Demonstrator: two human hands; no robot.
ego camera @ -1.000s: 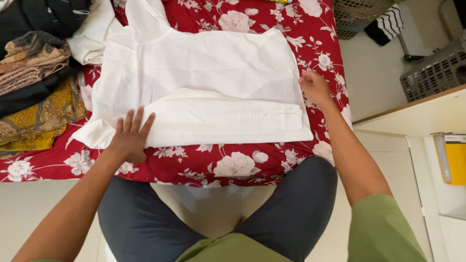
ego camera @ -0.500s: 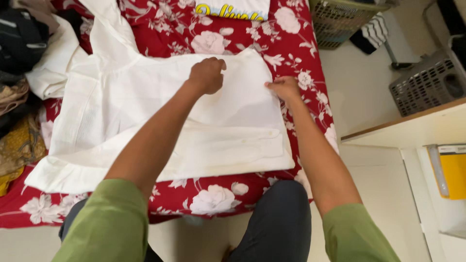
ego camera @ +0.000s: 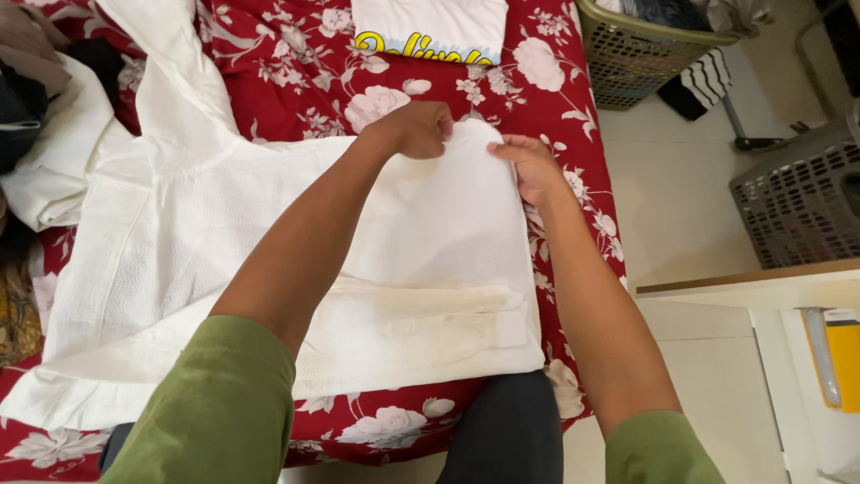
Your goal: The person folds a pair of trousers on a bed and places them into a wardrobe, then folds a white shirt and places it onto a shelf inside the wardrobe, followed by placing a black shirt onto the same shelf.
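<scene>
- The left hand reaches across the body to the far right corner of the white garment; its fingers are curled shut on a pinch of that cloth.
- The right hand sits just beside it on the same corner, thumb and fingers pressed to the cloth at the right edge. Whether it truly clamps the fabric or only pins it down, I cannot tell.
- The two hands are close together, with only a small bump of raised cloth between them.
- The garment lies spread flat on the bed, over a red bedspread with white flowers. Its near hem is already turned up in a folded band, and a long sleeve runs off toward the upper left.
- By my reading, the step in hand is folding the garment: the hem fold is laid and the hands are now gathering the far right corner.
- The next move seems to call for a firm hold with both hands on that corner and an even lift, so that the edge comes over straight and the lower band is not dragged out of line.
- Round about: a folded white cloth with yellow print lies further up the bed, dark and patterned clothes are heaped at the left, a woven basket and a grey crate stand on the floor at the right.
</scene>
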